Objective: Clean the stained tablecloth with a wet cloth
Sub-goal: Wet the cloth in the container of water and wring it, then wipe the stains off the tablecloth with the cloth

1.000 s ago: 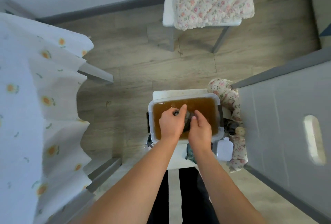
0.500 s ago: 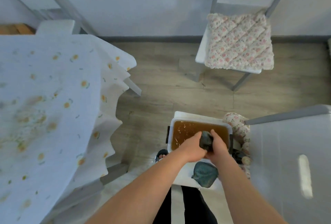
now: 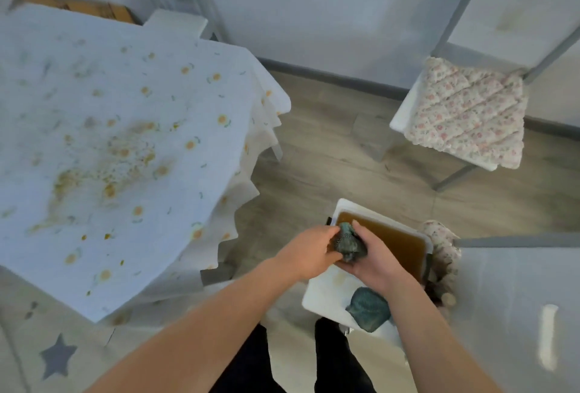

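Both hands meet over the near-left corner of the tub [image 3: 405, 228], which holds brown water [image 3: 392, 243]. The left hand [image 3: 309, 251] curls round the left side of the wet cloth [image 3: 346, 240]. The right hand [image 3: 375, 259] grips its right side, thumb on top. The cloth is dark teal, bunched into a wad between the two palms.

The tub sits on a white stool [image 3: 324, 293]. A second teal cloth [image 3: 368, 309] lies on the stool's near edge, just under the right forearm.

The tablecloth [image 3: 150, 85] is to the left, well apart from the hands: white, small orange flower print, draped over a table. A yellow-brown stain [image 3: 106, 169] spreads across its middle.

Far right: a chair with a floral quilted cushion [image 3: 467, 113].
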### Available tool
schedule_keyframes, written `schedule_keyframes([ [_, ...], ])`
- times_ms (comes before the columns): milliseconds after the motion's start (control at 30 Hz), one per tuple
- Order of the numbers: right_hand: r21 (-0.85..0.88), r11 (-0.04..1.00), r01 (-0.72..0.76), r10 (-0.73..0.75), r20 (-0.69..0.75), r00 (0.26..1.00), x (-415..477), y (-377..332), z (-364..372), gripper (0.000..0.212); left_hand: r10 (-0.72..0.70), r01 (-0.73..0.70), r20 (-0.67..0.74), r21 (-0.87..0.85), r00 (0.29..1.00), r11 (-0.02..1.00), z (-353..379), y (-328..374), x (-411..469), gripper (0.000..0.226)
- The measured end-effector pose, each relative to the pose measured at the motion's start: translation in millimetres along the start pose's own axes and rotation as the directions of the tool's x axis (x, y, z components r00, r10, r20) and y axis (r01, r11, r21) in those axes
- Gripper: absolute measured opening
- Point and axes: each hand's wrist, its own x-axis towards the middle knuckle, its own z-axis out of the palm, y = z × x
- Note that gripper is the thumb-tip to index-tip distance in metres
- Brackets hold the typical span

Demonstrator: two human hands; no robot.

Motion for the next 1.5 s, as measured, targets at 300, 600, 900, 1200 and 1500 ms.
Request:
schedule_keyframes([
  [300, -0.498, 0.866, 0.055, -0.033, 0.053, 0.998, 25, 68, 192, 0.037, -0.187, 0.105, -0.342, -0.245, 0.921, 0.964, -82, -135, -114, 0.029],
  [600, -0.976, 0.036, 0.216, -0.681, 0.134, 0.72, 131, 75, 339, 0.017, -0.411, 0.471, -0.353, 0.101, 0.841, 0.876, -145, -335, -220, 0.058],
  [900, -0.498, -0.738, 0.455, -0.102, 0.749, 0.655, 168, 239, 362, 0.031, -0.483, 0.536, -0.247, 0.237, 0.84, 0.811, -158, -463, -263, 0.11],
  [1200, -0.942, -0.322, -0.093, -0.784, 0.21, 0.584, 195, 146, 395, 0.027, -0.375, 0.446, -0.282, 0.256, 0.883, 0.858, -164, -498, -241, 0.122],
  [1500, -0.846, -0.453, 0.282, -0.435, 0.486, 0.758, 184, 175, 403, 0.019, -0.356, 0.421, -0.299, 0.191, 0.885, 0.887, -167, -506, -244, 0.122],
])
